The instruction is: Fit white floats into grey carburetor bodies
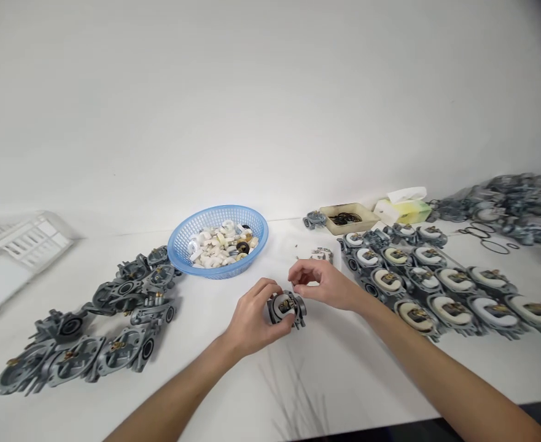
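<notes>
A grey metal carburetor body (277, 319) with a white float (280, 305) in its bowl lies on the white table in front of me. My left hand (257, 316) is wrapped around its left side, thumb along the near edge. At the far right rim of the same body, my right hand (319, 283) has thumb and forefinger pinched together. Whatever sits between those fingertips is too small to name. Just beyond my right hand is a shallow white tray (288, 248) with a pile of tiny metal pieces (322, 253), partly hidden by that hand.
Carburetor bodies without floats (79, 356) stand at left. Rows of bodies fitted with floats (452, 310) fill the right. A blue basket (172, 248) holds loose floats. Further back are a box of black rings (371, 218), a tissue box (403, 210) and bagged parts (523, 205).
</notes>
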Demonstrator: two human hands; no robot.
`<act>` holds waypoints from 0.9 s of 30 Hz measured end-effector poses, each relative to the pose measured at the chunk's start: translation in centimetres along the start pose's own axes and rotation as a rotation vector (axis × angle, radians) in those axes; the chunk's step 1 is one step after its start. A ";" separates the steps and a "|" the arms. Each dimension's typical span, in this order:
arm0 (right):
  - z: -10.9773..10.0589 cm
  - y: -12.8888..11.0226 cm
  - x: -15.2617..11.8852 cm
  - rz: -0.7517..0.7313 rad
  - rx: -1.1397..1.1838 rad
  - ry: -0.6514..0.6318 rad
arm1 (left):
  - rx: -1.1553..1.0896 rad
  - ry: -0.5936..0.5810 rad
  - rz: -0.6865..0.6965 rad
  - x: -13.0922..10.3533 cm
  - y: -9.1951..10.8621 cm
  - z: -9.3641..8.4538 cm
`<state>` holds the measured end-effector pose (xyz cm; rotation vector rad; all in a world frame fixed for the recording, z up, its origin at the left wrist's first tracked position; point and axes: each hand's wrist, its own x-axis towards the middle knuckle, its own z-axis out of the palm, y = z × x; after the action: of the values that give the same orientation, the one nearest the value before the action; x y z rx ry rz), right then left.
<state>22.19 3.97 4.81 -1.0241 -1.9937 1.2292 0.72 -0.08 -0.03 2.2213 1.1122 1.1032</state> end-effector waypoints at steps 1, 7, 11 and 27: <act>0.5 0.3 -0.2 0.009 0.050 0.031 | -0.012 0.012 0.007 0.0 0.0 0.0; 1.6 1.2 -0.8 0.014 0.135 0.107 | -0.028 0.080 0.071 0.1 -0.2 0.3; 1.6 1.6 -1.0 0.022 0.140 0.138 | 0.009 0.095 0.099 0.2 -0.4 0.4; 1.9 2.2 -0.8 0.089 0.228 0.109 | 0.036 0.046 0.129 0.1 -0.6 0.4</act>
<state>21.82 2.99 1.99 -1.0503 -1.6971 1.3805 0.79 0.32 -0.61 2.3347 1.0274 1.2003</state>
